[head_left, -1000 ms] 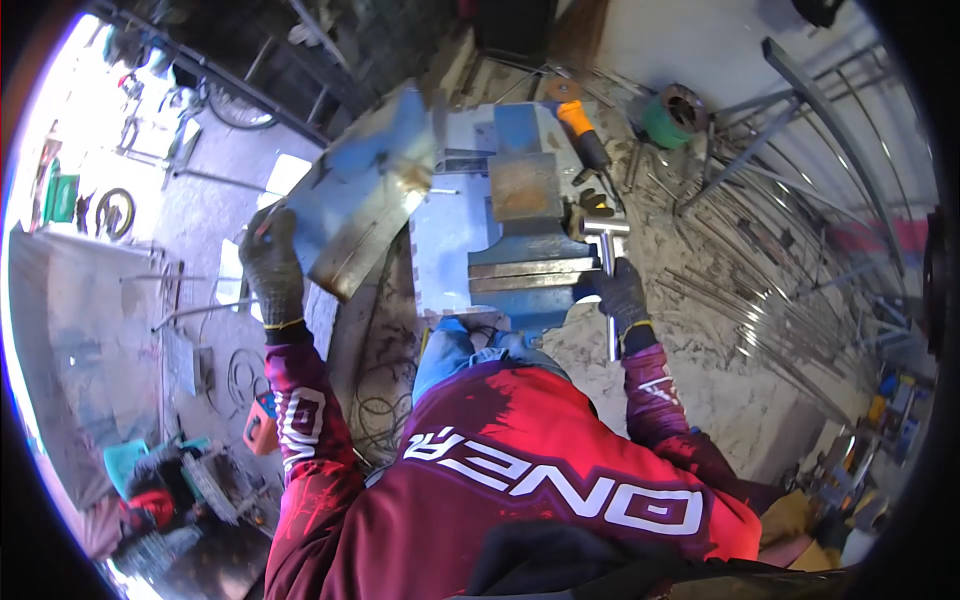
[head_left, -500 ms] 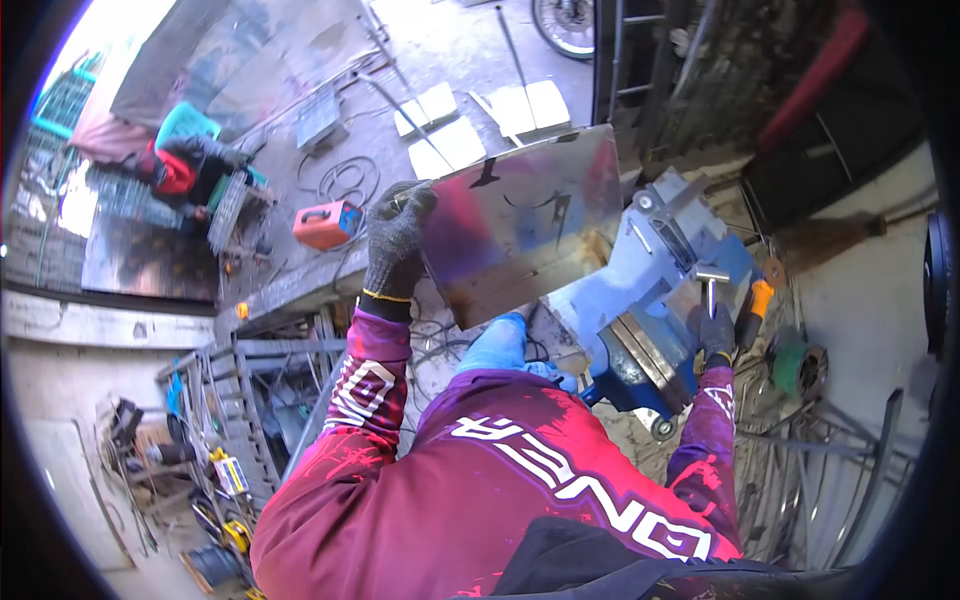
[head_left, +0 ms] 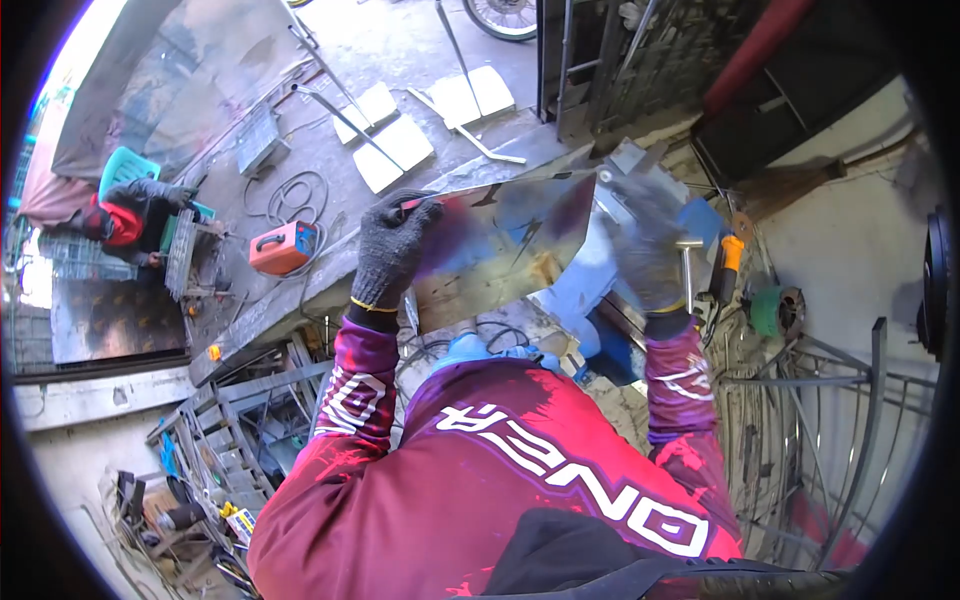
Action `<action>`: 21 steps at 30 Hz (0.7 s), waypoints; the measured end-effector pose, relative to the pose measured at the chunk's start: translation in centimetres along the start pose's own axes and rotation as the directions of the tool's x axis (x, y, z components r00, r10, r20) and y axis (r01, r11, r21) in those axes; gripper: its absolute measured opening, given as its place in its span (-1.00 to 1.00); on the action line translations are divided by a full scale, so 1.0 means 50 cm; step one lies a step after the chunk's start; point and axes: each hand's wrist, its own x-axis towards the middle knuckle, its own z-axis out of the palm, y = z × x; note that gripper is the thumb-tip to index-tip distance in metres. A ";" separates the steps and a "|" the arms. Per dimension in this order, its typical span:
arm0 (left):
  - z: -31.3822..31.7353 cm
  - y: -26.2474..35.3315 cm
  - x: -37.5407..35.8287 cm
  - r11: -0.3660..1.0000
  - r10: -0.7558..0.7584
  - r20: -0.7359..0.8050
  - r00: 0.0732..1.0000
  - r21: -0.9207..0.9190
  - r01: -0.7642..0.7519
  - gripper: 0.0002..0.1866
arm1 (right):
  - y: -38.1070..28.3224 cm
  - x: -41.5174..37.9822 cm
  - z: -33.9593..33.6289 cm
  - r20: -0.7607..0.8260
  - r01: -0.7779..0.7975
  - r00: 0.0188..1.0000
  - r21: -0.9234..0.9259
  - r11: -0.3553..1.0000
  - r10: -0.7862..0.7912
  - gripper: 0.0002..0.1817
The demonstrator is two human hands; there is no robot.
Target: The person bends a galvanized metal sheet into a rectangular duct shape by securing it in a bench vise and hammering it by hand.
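My left hand (head_left: 392, 240), in a dark grey knit glove, grips the left upper edge of a metal sheet (head_left: 490, 240). The sheet is tilted, with bluish and purple heat tints and dark marks on its face. My right hand (head_left: 648, 250), gloved too, is smeared by motion just right of the sheet, over the blue bench vise (head_left: 612, 345); its fingers do not show clearly. A hammer (head_left: 688, 272) with a shiny head lies beside the right wrist, apart from the hand as far as I can see. An orange-handled tool (head_left: 731, 255) is to its right.
A red-orange welding machine (head_left: 284, 248) with coiled cable stands on the floor. Farther off are white panels with metal legs (head_left: 394, 152). A person (head_left: 125, 225) sits at the left. Metal frames (head_left: 850, 385) lean at the right; a rack (head_left: 240, 410) stands lower left.
My right hand has left the hammer and moved up and left toward the sheet's right side. The sheet, still in my left hand, is tipped to a flatter angle. The whole view has shifted.
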 end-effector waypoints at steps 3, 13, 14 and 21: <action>-0.017 0.002 0.001 0.995 0.015 0.080 0.997 0.097 -0.023 -0.84 | -0.153 0.094 0.105 0.059 0.121 0.989 0.182 0.976 -0.133 -0.60; -0.167 -0.035 0.020 0.969 0.160 0.223 0.962 0.152 -0.196 -0.81 | -0.246 0.188 0.335 0.725 -0.360 0.681 0.209 0.909 0.103 -0.74; -0.185 -0.035 0.022 0.974 0.136 0.248 0.959 0.145 -0.175 -0.81 | -0.251 0.197 0.354 0.729 -0.363 0.675 0.199 0.910 0.110 -0.74; -0.288 -0.057 0.046 0.991 0.089 0.258 0.962 0.074 -0.111 -0.80 | -0.235 0.219 0.387 0.278 -0.223 0.944 0.151 0.963 0.175 -0.89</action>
